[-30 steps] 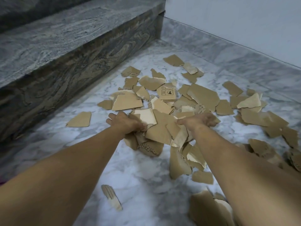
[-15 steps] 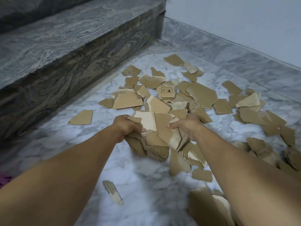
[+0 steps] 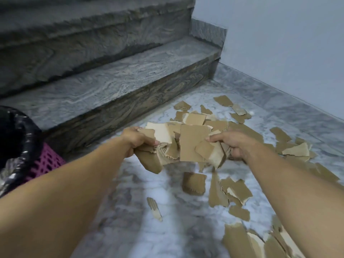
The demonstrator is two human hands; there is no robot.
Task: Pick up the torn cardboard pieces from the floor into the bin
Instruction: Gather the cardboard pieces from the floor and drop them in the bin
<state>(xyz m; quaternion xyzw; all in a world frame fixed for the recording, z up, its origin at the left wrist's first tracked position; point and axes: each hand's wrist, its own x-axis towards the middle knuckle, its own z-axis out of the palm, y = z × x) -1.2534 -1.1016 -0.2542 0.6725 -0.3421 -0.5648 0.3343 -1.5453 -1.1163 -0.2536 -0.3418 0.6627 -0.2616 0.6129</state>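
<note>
A bundle of torn brown cardboard pieces (image 3: 188,144) hangs above the marble floor, clamped between both hands. My left hand (image 3: 136,139) grips its left side and my right hand (image 3: 233,145) grips its right side. One piece (image 3: 193,184) looks blurred just below the bundle. Several more torn pieces (image 3: 290,146) lie scattered on the floor to the right and behind, others near the bottom right (image 3: 242,241). The bin (image 3: 46,161), a pink lattice basket lined with a black bag, shows at the left edge, partly behind my left forearm.
Grey stone stair steps (image 3: 111,84) rise at the left and back, right behind the bin. A pale wall (image 3: 288,53) with a marble skirting closes the right side. A small corrugated strip (image 3: 154,208) lies alone on the white marble floor (image 3: 167,235).
Both hands closed on the heap, then lifted the bundle off the floor. The view swung up and left, bringing the bin and upper steps into sight.
</note>
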